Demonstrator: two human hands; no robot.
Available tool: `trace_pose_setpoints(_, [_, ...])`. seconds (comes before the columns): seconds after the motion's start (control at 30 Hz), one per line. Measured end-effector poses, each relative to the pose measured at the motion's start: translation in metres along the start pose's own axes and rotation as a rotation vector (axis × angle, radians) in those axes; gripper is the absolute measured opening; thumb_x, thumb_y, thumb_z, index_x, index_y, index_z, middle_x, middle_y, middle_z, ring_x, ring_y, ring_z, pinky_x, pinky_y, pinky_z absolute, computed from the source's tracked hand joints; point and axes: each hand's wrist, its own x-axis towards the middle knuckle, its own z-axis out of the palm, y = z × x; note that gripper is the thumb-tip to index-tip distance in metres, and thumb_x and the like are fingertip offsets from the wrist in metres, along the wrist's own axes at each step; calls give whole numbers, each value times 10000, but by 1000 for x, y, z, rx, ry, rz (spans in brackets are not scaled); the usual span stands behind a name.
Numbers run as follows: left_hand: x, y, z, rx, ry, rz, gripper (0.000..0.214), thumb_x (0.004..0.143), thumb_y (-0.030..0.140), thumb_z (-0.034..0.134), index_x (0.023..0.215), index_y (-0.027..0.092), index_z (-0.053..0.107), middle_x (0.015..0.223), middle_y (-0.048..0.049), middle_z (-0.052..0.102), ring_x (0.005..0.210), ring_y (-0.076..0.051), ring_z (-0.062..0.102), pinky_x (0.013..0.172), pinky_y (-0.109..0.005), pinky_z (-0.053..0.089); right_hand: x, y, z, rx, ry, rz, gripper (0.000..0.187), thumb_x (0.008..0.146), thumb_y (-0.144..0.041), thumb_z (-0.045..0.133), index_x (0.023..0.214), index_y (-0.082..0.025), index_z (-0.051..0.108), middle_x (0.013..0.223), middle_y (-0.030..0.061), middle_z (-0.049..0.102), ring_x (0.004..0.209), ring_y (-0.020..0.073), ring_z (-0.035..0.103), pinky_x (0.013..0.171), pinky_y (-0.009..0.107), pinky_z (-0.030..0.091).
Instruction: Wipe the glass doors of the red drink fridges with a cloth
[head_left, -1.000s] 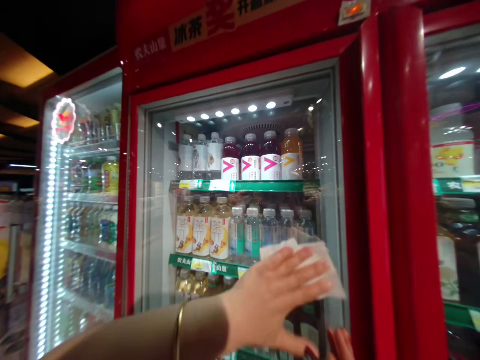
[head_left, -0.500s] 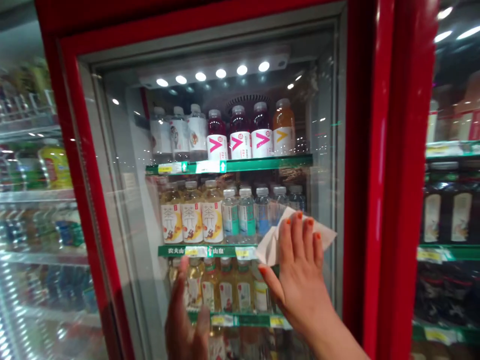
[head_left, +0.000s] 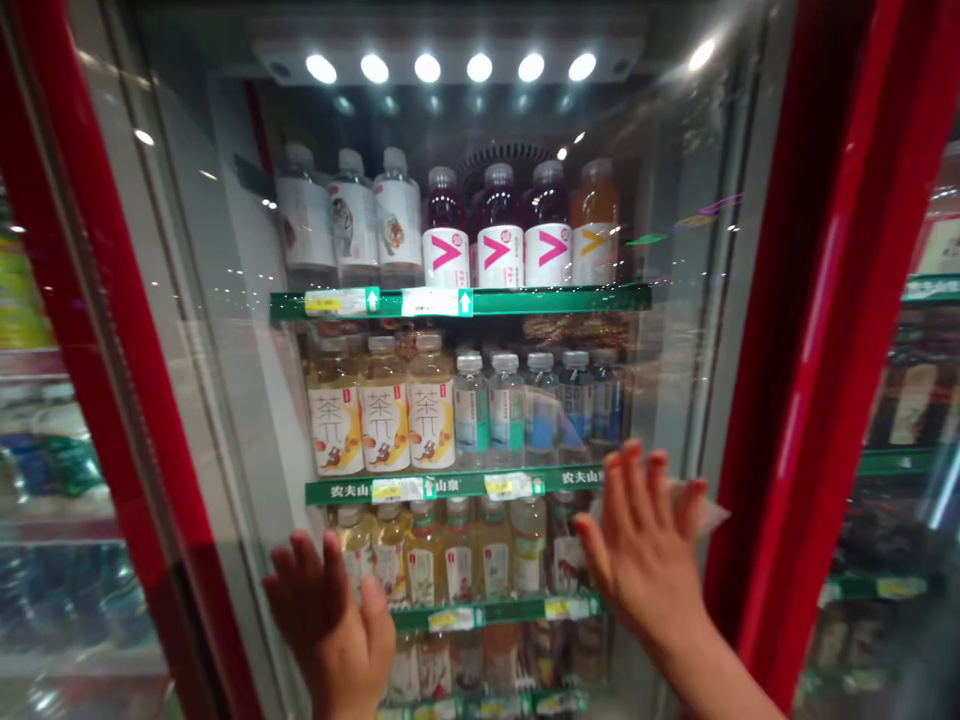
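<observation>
A red drinks cooler has a glass door [head_left: 225, 350] in a red door frame [head_left: 814, 340]. My left hand [head_left: 330, 615] lies flat on the lower glass with its fingers spread and holds nothing. My right hand [head_left: 649, 545] presses a white cloth [head_left: 709, 515] flat against the glass by the door's right edge; only the cloth's corner shows past my fingers. Behind the glass, yellow tea bottles [head_left: 382, 420] and water bottles [head_left: 510, 410] stand on a green shelf [head_left: 465, 485]. Purple and orange drink bottles [head_left: 499, 235] fill the shelf above.
More glass-fronted coolers stand on either side: one at the left [head_left: 45, 470] with blurred bottles, one at the right [head_left: 915, 400] with dark bottles. A row of lamps [head_left: 442, 68] lights the cooler's top. Further bottles [head_left: 457, 555] sit on lower shelves.
The view has come closer to the door. My right hand with the cloth has slid down and to the right along the glass. My left hand has risen further into view on the glass.
</observation>
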Motion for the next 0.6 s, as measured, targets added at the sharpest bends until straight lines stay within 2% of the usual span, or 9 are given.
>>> trace_pose_setpoints(0.07, [2,3,-2,0,6,-10,841,1027,221,545,1765,232,144,1870,-110,80,1750,-338,16,1427,-653,31,22,-2,1,-3,43,243,760,1143,-371,351,1762,-140,-24,1864,105,-53,1739,279,-67,1385,710,40])
trace_pose_setpoints(0.13, [2,3,-2,-1,5,-18,821,1033,235,532,1764,223,160,1873,-99,83,1752,-320,26,1433,-615,33,27,-41,8,10,70,309,790,1127,-362,379,1759,-96,-12,1858,151,-43,1740,313,-55,1379,735,93])
trace_pose_setpoints(0.2, [1,2,-2,0,3,-15,817,1032,240,533,1764,235,170,1875,-85,89,1751,-326,34,1433,-615,44,13,-96,17,29,57,122,804,1090,-367,487,1756,-76,143,1862,138,61,1745,298,32,1420,622,66])
trace_pose_setpoints(0.27, [1,0,-2,-3,8,10,822,1025,240,546,1763,235,184,1875,-76,98,1750,-342,47,1432,-622,73,-11,-132,25,74,48,-159,660,1073,-434,527,1693,-231,425,1843,-7,246,1737,248,146,1440,542,52])
trace_pose_setpoints(0.3, [2,-1,-2,-8,9,22,828,1021,241,553,1763,228,185,1875,-76,97,1748,-351,61,1431,-623,96,-24,-135,27,76,34,-235,610,1072,-458,528,1656,-285,491,1825,-54,295,1732,235,175,1442,527,44])
trace_pose_setpoints(0.37, [3,-2,-2,-22,3,29,840,1016,255,559,1763,219,177,1875,-79,90,1742,-369,111,1422,-631,155,-43,-111,24,30,7,-188,634,1087,-455,498,1694,-289,422,1837,-52,249,1740,242,132,1436,561,17])
trace_pose_setpoints(0.5, [0,-3,0,-44,-21,-35,839,1018,300,549,1766,249,172,1874,-111,120,1719,-416,201,1378,-703,242,-42,-32,14,-42,48,335,759,1128,-373,343,1771,-146,8,1862,124,-16,1741,325,-48,1356,789,71])
trace_pose_setpoints(0.57, [-7,-8,2,-66,-39,-63,852,1009,317,586,1764,249,198,1854,-165,205,1701,-435,252,1364,-730,255,-34,-39,17,-17,70,461,762,1124,-376,310,1766,-119,-10,1856,175,-19,1738,365,-43,1325,835,125])
trace_pose_setpoints(0.6, [-12,-12,3,-73,-45,-68,857,1003,320,614,1761,247,221,1839,-185,248,1693,-439,274,1365,-737,251,-32,-58,20,0,63,432,774,1117,-388,329,1765,-97,21,1855,185,5,1738,372,-16,1343,808,115])
